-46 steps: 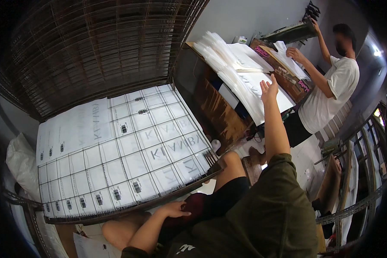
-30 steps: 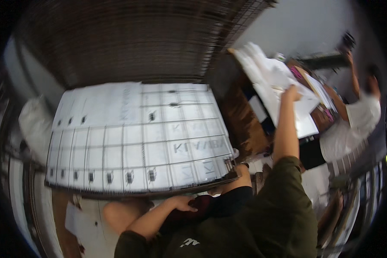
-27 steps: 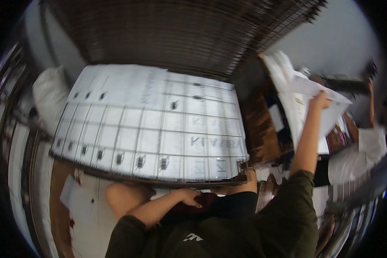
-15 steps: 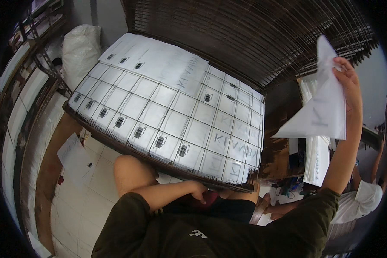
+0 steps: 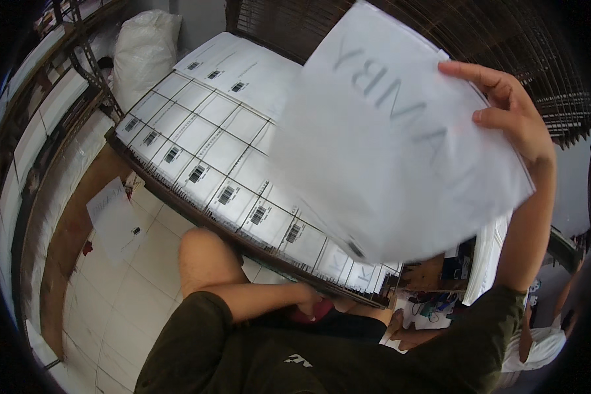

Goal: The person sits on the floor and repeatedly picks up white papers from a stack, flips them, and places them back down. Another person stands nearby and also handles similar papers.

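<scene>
In my raised right hand [image 5: 505,108], the edge of a large white translucent plastic bag [image 5: 374,151] with grey lettering is pinched between thumb and fingers. It hangs spread out over the right part of a wire drying rack [image 5: 243,241], slightly blurred. Similar white bags [image 5: 210,128] with small barcodes lie beneath the rack's wire grid, and others lie on top along its far edge. My left hand [image 5: 305,299] is low by my lap at the rack's near edge, beside a dark red thing [image 5: 320,310]; its fingers are too blurred to make out.
Raised wire racks [image 5: 532,59] stand stacked behind. A stuffed white sack [image 5: 144,52] and metal shelving [image 5: 82,52] are at the left. One loose printed sheet [image 5: 118,220] lies on the tiled floor. Another person [image 5: 545,345] sits at the lower right.
My right hand has brought the bag leftward over the rack, and the bag has opened from a folded hang to a wide spread. The left hand stays by my lap.
</scene>
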